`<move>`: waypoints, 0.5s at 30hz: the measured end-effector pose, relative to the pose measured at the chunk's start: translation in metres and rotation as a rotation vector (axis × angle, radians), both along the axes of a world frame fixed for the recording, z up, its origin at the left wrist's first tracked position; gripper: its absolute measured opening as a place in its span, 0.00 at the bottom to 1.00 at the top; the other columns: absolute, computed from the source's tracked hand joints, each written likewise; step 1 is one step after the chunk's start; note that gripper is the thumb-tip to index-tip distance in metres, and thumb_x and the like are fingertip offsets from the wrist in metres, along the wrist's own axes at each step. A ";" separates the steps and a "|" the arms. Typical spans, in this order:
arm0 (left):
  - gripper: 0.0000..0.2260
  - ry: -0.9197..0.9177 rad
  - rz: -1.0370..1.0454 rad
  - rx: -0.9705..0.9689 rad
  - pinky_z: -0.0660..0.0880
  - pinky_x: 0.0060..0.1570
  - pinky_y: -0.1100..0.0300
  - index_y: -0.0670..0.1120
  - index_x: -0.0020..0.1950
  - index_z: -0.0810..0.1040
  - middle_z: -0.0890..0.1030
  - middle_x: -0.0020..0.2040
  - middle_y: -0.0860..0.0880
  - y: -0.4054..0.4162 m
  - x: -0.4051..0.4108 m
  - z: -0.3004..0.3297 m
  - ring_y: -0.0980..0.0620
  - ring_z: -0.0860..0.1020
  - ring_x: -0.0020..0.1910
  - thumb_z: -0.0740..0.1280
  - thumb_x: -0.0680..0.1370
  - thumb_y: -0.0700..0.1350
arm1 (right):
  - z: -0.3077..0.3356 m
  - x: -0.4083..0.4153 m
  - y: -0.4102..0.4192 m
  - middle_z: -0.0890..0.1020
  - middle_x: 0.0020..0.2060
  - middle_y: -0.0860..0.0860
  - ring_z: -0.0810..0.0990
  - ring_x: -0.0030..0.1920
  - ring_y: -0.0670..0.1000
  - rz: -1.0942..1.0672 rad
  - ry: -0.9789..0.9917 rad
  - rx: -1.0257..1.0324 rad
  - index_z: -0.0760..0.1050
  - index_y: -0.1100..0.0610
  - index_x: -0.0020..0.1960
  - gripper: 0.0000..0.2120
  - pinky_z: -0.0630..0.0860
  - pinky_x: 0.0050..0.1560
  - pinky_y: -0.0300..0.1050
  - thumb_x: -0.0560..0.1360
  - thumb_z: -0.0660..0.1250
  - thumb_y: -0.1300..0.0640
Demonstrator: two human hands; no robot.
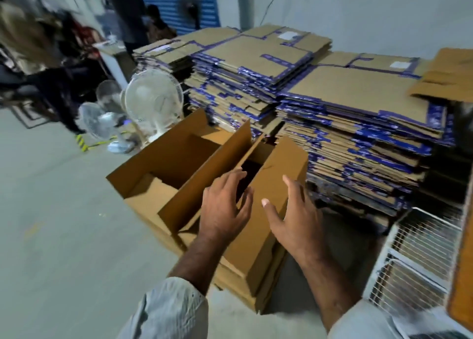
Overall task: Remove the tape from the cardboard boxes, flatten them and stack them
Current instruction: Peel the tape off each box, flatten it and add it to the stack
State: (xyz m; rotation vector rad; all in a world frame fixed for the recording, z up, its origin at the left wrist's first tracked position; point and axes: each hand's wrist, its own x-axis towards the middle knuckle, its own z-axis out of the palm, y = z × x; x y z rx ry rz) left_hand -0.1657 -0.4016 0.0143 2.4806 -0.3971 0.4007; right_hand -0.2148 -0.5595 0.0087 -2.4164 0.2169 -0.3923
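Note:
An open brown cardboard box (pixel 163 164) stands on the floor in front of me, its flaps up and its inside hollow. My left hand (pixel 225 205) hovers with fingers spread over the gap between two upright flaps. My right hand (pixel 294 218) is open too, fingers on the right flap (pixel 279 175), thumb pointing left. Neither hand grips anything. Behind the box rise two tall stacks of flattened boxes (pixel 358 123) edged with blue tape; the farther stack (pixel 245 67) sits to the left. More flat cardboard lies under the open box.
Several white table fans (pixel 151 103) stand on the grey floor left of the stacks. A white wire rack (pixel 419 256) is at the right. Loose cardboard (pixel 453 75) lies on the right stack's far corner. People and a blue shutter (pixel 179 3) are at the back left.

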 end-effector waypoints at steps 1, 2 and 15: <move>0.21 0.018 0.009 0.001 0.73 0.65 0.46 0.52 0.70 0.73 0.76 0.70 0.54 0.018 0.003 -0.005 0.54 0.73 0.68 0.59 0.81 0.59 | -0.003 0.002 0.015 0.70 0.76 0.52 0.71 0.73 0.54 0.006 0.027 0.000 0.59 0.51 0.81 0.36 0.75 0.65 0.54 0.78 0.67 0.38; 0.21 0.042 0.012 0.008 0.73 0.65 0.46 0.52 0.71 0.73 0.76 0.70 0.53 0.035 0.006 -0.011 0.54 0.73 0.68 0.59 0.81 0.59 | -0.007 0.004 0.030 0.69 0.76 0.52 0.71 0.73 0.54 0.004 0.052 0.000 0.59 0.51 0.81 0.37 0.74 0.64 0.52 0.79 0.67 0.38; 0.28 0.507 -0.183 0.037 0.70 0.70 0.47 0.44 0.79 0.64 0.69 0.76 0.43 0.172 0.027 -0.132 0.44 0.69 0.73 0.61 0.83 0.58 | -0.131 -0.015 0.156 0.58 0.80 0.56 0.66 0.76 0.61 -0.394 0.459 0.109 0.56 0.54 0.81 0.41 0.75 0.66 0.58 0.76 0.70 0.39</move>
